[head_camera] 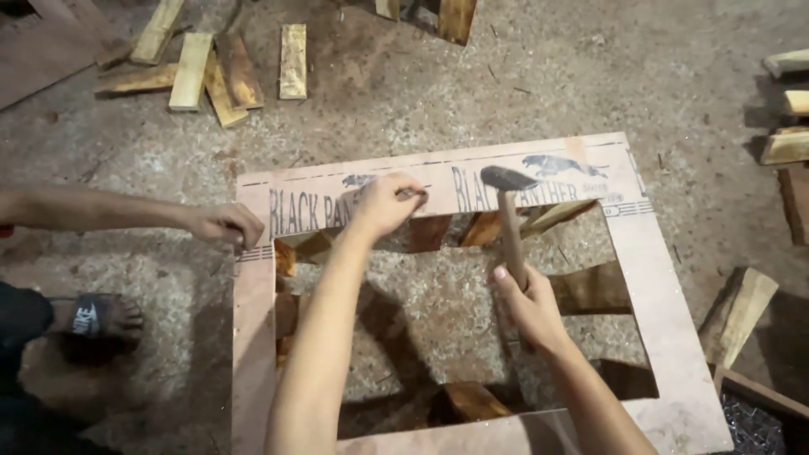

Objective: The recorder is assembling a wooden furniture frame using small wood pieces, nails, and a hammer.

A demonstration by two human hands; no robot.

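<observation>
A rectangular frame of brown printed plywood strips lies flat on the concrete floor. My left hand pinches a small nail upright on the frame's far strip. My right hand grips the wooden handle of a hammer, whose dark metal head hovers just right of the nail above the same strip. Another person's hand presses down on the frame's far left corner.
Loose wood offcuts lie scattered at the far left, more pieces at the right edge and a wedge beside the frame. Wooden blocks sit under the frame. The other person's sandalled foot rests at the left.
</observation>
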